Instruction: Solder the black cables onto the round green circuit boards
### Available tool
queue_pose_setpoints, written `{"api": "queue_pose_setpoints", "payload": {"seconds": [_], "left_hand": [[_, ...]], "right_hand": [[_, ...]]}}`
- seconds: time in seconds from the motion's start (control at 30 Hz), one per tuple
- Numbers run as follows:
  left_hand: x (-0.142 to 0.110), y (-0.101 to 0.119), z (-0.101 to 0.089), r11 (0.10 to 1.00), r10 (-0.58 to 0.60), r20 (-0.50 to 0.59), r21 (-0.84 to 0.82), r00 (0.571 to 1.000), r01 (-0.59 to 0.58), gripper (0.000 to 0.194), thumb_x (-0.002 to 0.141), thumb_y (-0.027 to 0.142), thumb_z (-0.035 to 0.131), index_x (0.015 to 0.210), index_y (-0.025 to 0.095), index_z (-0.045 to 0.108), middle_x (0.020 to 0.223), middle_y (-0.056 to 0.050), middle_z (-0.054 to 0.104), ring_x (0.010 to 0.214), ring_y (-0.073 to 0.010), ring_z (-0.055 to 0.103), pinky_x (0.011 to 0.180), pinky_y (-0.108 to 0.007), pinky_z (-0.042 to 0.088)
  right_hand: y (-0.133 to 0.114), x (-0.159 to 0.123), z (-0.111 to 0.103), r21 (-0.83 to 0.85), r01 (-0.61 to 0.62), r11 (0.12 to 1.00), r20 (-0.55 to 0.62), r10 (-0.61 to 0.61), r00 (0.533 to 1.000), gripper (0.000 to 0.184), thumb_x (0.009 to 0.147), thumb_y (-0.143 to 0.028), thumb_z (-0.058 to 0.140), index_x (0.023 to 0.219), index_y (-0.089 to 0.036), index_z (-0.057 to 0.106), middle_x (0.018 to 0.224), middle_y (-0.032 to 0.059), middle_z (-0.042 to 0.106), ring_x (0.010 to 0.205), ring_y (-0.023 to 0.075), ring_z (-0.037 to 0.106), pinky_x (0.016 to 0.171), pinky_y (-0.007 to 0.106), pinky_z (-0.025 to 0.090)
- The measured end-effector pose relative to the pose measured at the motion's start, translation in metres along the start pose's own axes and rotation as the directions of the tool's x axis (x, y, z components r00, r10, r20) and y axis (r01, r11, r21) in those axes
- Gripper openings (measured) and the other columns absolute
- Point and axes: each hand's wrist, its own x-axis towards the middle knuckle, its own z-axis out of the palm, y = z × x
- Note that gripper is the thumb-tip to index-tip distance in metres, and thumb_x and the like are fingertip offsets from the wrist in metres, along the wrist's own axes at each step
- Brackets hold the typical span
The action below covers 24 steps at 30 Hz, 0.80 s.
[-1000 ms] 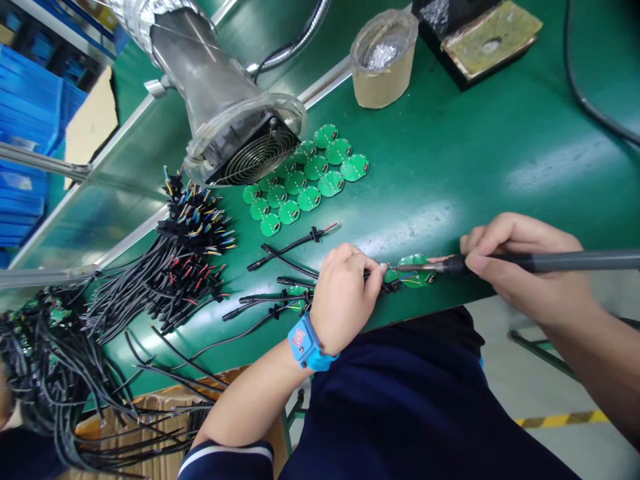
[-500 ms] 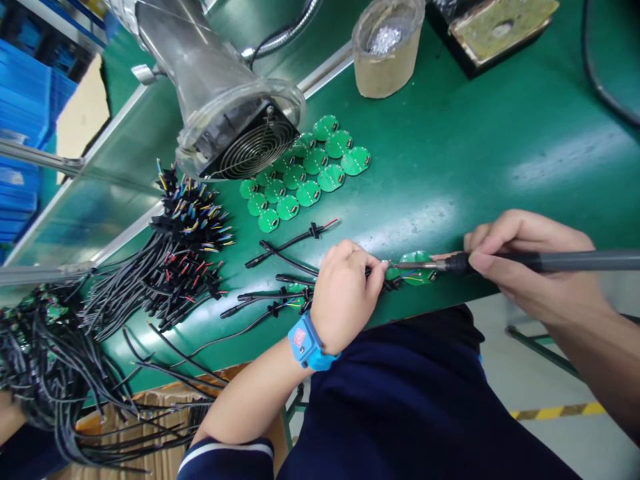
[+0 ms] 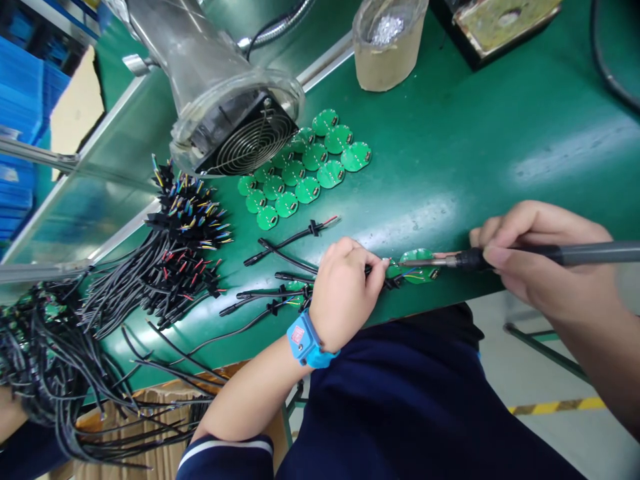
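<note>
The left hand, knuckles up, has its grip pinched closed on a black cable mostly hidden by the fingers. Facing it, the right hand wraps its grip around a soldering iron held pen-like, tip at the left fingertips, beside a green board at the bench edge. Cables hang over a cardboard box. Beyond rows of round boards, a tub contains silvery scraps; a black tray carries a yellowish sponge. Blue bins stand farther off.
</note>
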Motion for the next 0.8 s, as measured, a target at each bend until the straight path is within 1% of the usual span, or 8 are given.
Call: {"api": "queue_pose_setpoints", "payload": {"seconds": [0.13, 0.27, 0.33, 0.5, 0.7, 0.77, 0.8], "left_hand": [[0.001, -0.004, -0.002, 0.997, 0.038, 0.018, -0.068, 0.999, -0.036, 0.014, 0.085, 0.024, 0.056, 0.076, 0.016, 0.063, 0.079, -0.003, 0.054, 0.079, -0.0153, 0.051, 0.076, -0.030, 0.043], [0.008, -0.009, -0.008, 0.982, 0.137, 0.113, -0.145, 0.984, -0.120, 0.008, 0.081, 0.020, 0.061, 0.076, 0.017, 0.067, 0.077, -0.002, 0.055, 0.078, -0.0140, 0.052, 0.074, -0.028, 0.044], [0.013, -0.009, -0.011, 0.979, 0.158, 0.141, -0.154, 0.977, -0.136, 0.007, 0.079, 0.018, 0.063, 0.074, 0.017, 0.068, 0.074, -0.002, 0.055, 0.076, -0.0138, 0.053, 0.070, -0.027, 0.044], [0.016, -0.006, -0.013, 0.986, 0.129, 0.154, -0.127, 0.980, -0.110, 0.009, 0.078, 0.017, 0.063, 0.070, 0.017, 0.067, 0.071, -0.001, 0.053, 0.073, -0.0133, 0.052, 0.065, -0.026, 0.043], [0.013, 0.000, -0.011, 0.996, 0.078, 0.158, -0.047, 0.984, -0.071, 0.014, 0.079, 0.019, 0.061, 0.066, 0.016, 0.064, 0.070, -0.001, 0.052, 0.072, -0.0131, 0.052, 0.065, -0.026, 0.041], [0.012, 0.001, -0.010, 0.999, 0.050, 0.153, -0.019, 0.987, -0.047, 0.015, 0.079, 0.020, 0.060, 0.065, 0.016, 0.064, 0.072, -0.002, 0.052, 0.071, -0.0133, 0.051, 0.065, -0.026, 0.041], [0.012, 0.002, -0.010, 0.999, 0.039, 0.152, -0.008, 0.988, -0.038, 0.015, 0.079, 0.020, 0.060, 0.065, 0.016, 0.063, 0.072, -0.002, 0.052, 0.071, -0.0134, 0.051, 0.065, -0.026, 0.042]], "right_hand": [[0.002, 0.002, -0.002, -0.016, 0.016, 1.000, 0.007, -0.016, 1.000, 0.014, 0.071, -0.022, 0.065, 0.067, -0.020, 0.052, 0.058, -0.0028, 0.048, 0.050, 0.0103, 0.042, 0.051, 0.031, 0.034], [0.003, 0.002, -0.004, -0.045, 0.032, 0.998, 0.044, -0.030, 0.999, 0.013, 0.072, -0.021, 0.065, 0.068, -0.019, 0.052, 0.059, -0.0027, 0.048, 0.049, 0.0097, 0.041, 0.049, 0.030, 0.034], [0.002, 0.002, -0.004, -0.062, 0.038, 0.997, 0.064, -0.034, 0.997, 0.012, 0.072, -0.021, 0.064, 0.068, -0.019, 0.052, 0.060, -0.0022, 0.049, 0.050, 0.0104, 0.043, 0.047, 0.030, 0.034], [0.001, 0.000, -0.004, -0.092, 0.051, 0.994, 0.089, -0.043, 0.995, 0.012, 0.072, -0.021, 0.064, 0.069, -0.019, 0.052, 0.062, -0.0020, 0.049, 0.047, 0.0099, 0.042, 0.044, 0.030, 0.035], [0.002, 0.000, -0.004, -0.112, 0.069, 0.991, 0.073, -0.061, 0.995, 0.012, 0.072, -0.021, 0.064, 0.070, -0.018, 0.052, 0.063, -0.0014, 0.051, 0.047, 0.0090, 0.042, 0.041, 0.029, 0.032], [0.001, 0.000, -0.003, -0.114, 0.074, 0.991, 0.074, -0.066, 0.995, 0.011, 0.071, -0.019, 0.064, 0.071, -0.019, 0.053, 0.063, -0.0012, 0.050, 0.047, 0.0094, 0.043, 0.041, 0.029, 0.034], [0.001, 0.001, -0.002, -0.100, 0.081, 0.992, 0.079, -0.074, 0.994, 0.011, 0.071, -0.018, 0.064, 0.071, -0.019, 0.053, 0.063, -0.0014, 0.050, 0.048, 0.0096, 0.043, 0.042, 0.029, 0.036]]}}
